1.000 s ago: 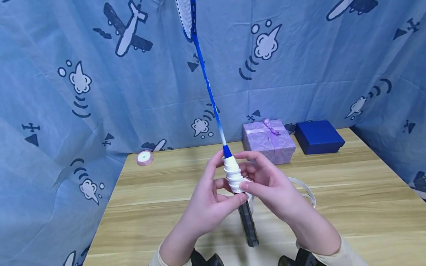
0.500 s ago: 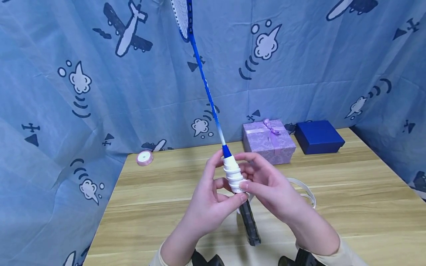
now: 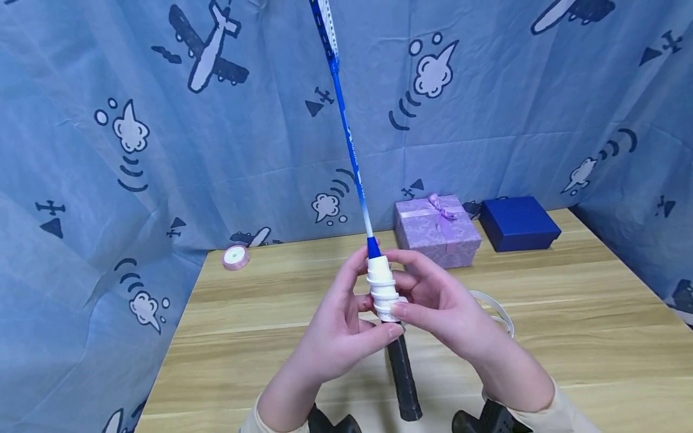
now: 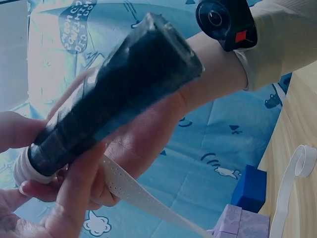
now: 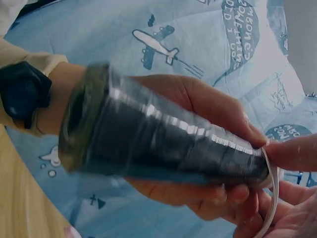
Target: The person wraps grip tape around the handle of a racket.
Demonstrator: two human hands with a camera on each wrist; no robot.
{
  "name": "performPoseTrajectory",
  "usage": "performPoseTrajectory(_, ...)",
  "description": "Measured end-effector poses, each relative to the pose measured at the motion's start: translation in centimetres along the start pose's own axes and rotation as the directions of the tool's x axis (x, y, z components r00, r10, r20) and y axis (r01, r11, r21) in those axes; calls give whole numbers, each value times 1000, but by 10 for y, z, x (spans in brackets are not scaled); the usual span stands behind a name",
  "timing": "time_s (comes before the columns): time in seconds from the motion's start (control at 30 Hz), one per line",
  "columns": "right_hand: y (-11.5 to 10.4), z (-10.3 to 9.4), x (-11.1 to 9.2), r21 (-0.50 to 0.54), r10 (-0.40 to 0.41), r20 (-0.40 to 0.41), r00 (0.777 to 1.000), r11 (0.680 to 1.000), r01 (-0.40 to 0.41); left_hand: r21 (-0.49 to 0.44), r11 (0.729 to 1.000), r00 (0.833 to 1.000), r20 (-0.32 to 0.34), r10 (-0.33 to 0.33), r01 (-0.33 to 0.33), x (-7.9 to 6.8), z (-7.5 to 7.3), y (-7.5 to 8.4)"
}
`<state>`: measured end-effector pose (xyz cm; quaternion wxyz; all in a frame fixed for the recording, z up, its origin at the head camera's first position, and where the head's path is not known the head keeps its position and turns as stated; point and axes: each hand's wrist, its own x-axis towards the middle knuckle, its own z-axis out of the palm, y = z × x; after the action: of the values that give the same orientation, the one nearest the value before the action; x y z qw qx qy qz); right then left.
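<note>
A badminton racket (image 3: 354, 165) stands tilted upward above the table, its strung head cut off by the top edge. White grip tape (image 3: 382, 290) winds in ridges around the cone above its black handle (image 3: 403, 379). My left hand (image 3: 346, 337) holds the racket at this wrapped part, thumb low and fingers behind. With thumb and fingers, my right hand (image 3: 452, 313) pinches the tape at the wrap's right side. In the left wrist view a loose, perforated length of tape (image 4: 143, 196) trails from the handle. Some fingertips behind the racket are hidden.
On the wooden table (image 3: 243, 361) stand a purple gift box (image 3: 438, 234) with a bow and a blue box (image 3: 520, 224). A pink ribbon spool (image 3: 236, 257) lies back left. More white tape (image 3: 500, 313) curls beside my right hand. A patterned blue curtain hangs behind.
The racket has turned about its length, so its strings now show on the other side of the frame. Its head has swung right and its handle end sits slightly lower. Both hands keep their hold.
</note>
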<state>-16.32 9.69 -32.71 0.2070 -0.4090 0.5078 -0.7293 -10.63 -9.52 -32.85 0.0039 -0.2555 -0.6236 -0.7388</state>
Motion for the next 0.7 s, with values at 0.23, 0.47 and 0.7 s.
performPoseTrajectory(0.23,5,6,2,-193,-108,-111,988,978,85,274,944,978,-148,-146,182,-1,6,6)
performPoseTrajectory(0.47,4,5,1,-225,-116,-104,988,970,90,221,962,983,-121,-137,161,1,5,6)
performPoseTrajectory(0.7,0,0,1,-121,-46,-40,998,992,41,52,993,994,-44,-103,105,2,-1,3)
